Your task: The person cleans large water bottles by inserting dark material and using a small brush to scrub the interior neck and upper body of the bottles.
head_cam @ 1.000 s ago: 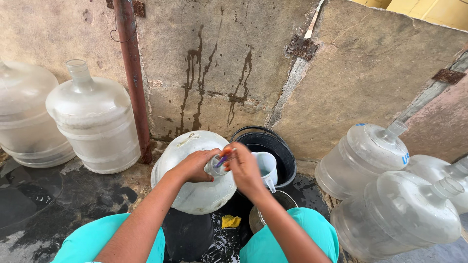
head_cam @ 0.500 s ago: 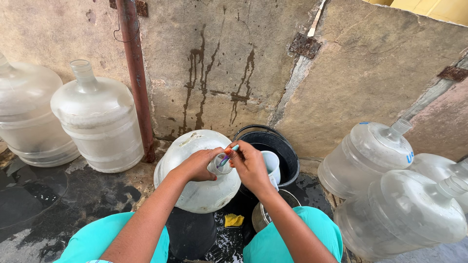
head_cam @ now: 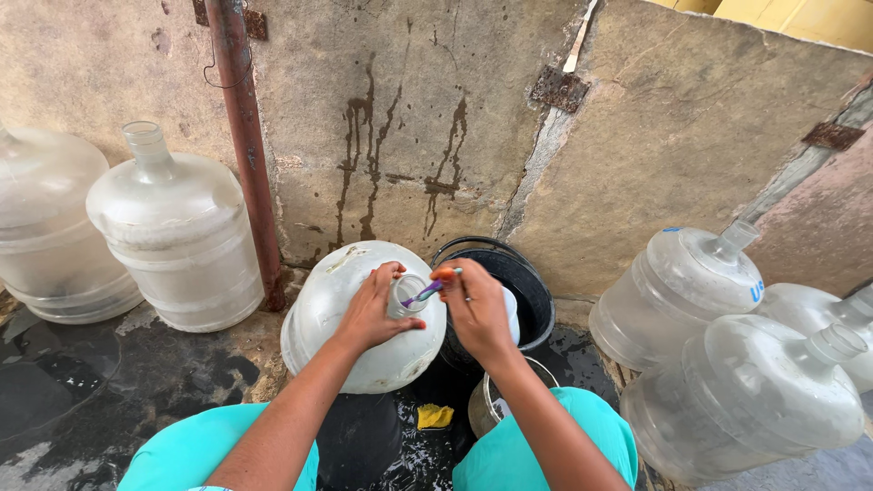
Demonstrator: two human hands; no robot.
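- Head view, looking down: a large clear water jug (head_cam: 350, 318) lies tilted on wet ground, its neck (head_cam: 409, 293) turned toward the person, right in front of the stained concrete wall (head_cam: 400, 136).
- Since half a second ago the hands have barely shifted; the brush tip, which sat at the rim of the neck, now pokes a little further into the opening, so the scrubbing of the mouth looks to be under way rather than finished.
- The left hand (head_cam: 371, 314) is wrapped over the jug's shoulder, fingers curled round the neck and closed firmly on it, steadying the jug.
- The right hand (head_cam: 477, 305) is pinched shut on a small brush (head_cam: 426, 291) with an orange handle end and purple head, which angles left into the neck.
- Just behind the jug on its right stands a black bucket (head_cam: 523, 282); a white container shows at its rim, partly hidden by the right hand.
- Left of the jug a rusty pipe (head_cam: 244, 136) runs up the wall, with two upright jugs (head_cam: 177, 236) beyond it.
- Right of the jug, three more jugs (head_cam: 682, 282) lie tipped over.
- A yellow scrap (head_cam: 435, 415) lies on the wet ground below the jug.
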